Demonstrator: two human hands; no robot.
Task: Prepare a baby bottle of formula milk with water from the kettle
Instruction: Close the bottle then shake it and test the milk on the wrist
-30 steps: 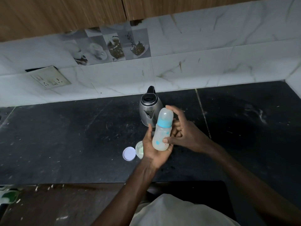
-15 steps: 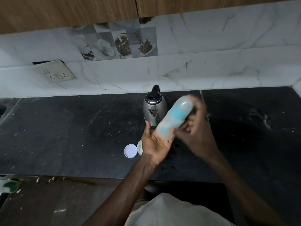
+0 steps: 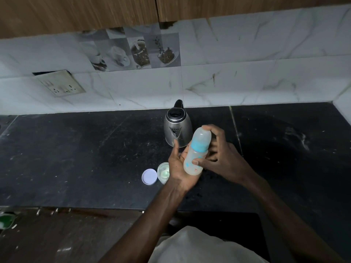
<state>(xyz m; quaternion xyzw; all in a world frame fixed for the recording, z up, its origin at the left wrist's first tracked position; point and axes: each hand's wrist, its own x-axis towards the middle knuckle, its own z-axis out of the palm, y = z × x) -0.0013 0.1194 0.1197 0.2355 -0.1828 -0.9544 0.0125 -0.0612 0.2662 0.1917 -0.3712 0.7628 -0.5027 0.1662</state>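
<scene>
A capped baby bottle (image 3: 197,154) with a blue collar and milky liquid stands nearly upright above the black counter. My right hand (image 3: 220,158) grips it, thumb on the body and fingers curled over the clear cap. My left hand (image 3: 180,168) lies flat and open beneath and behind the bottle's base, palm up. The steel kettle (image 3: 177,128) stands just behind my hands. A small open formula tub (image 3: 163,172) sits on the counter left of my left hand, partly hidden by it, and its white lid (image 3: 149,176) lies beside it.
The black stone counter (image 3: 85,154) runs left and right, with a white tiled wall (image 3: 247,80) behind. A socket plate (image 3: 60,83) is on the wall at left. The counter's front edge runs just below my forearms.
The bottle swung out to a steep tilt to the right half a second ago and has come back near upright against my left palm. Kettle, tub and lid stayed put.
</scene>
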